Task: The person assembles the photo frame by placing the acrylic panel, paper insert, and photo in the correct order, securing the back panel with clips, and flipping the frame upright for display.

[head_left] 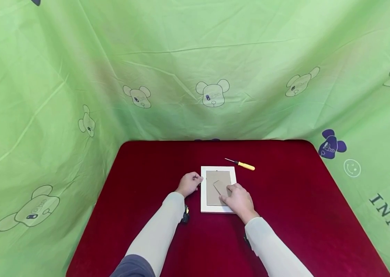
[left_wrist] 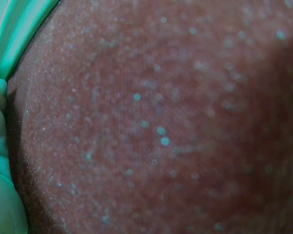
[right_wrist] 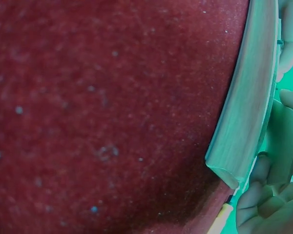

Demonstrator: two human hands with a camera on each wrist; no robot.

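Note:
A white picture frame (head_left: 218,209) lies back side up on the red table, its brown backing board (head_left: 212,198) showing. My left hand (head_left: 189,183) is at the frame's left edge, fingers loosely bent and fingertips touching it. With the thumb and fingers of my right hand (head_left: 240,200) I grip the stand flap (head_left: 218,188) over the backing. The right wrist view shows the flap (right_wrist: 283,141) raised between the fingers of my right hand (right_wrist: 271,209), beside the frame's side (right_wrist: 246,97). Part of my left hand (left_wrist: 1,156) is at the left edge of the left wrist view.
A screwdriver with a yellow handle (head_left: 246,166) lies behind the frame to the right, on the red tablecloth (head_left: 284,184). A green curtain (head_left: 177,123) with bear-head prints hangs behind and on both sides of the table.

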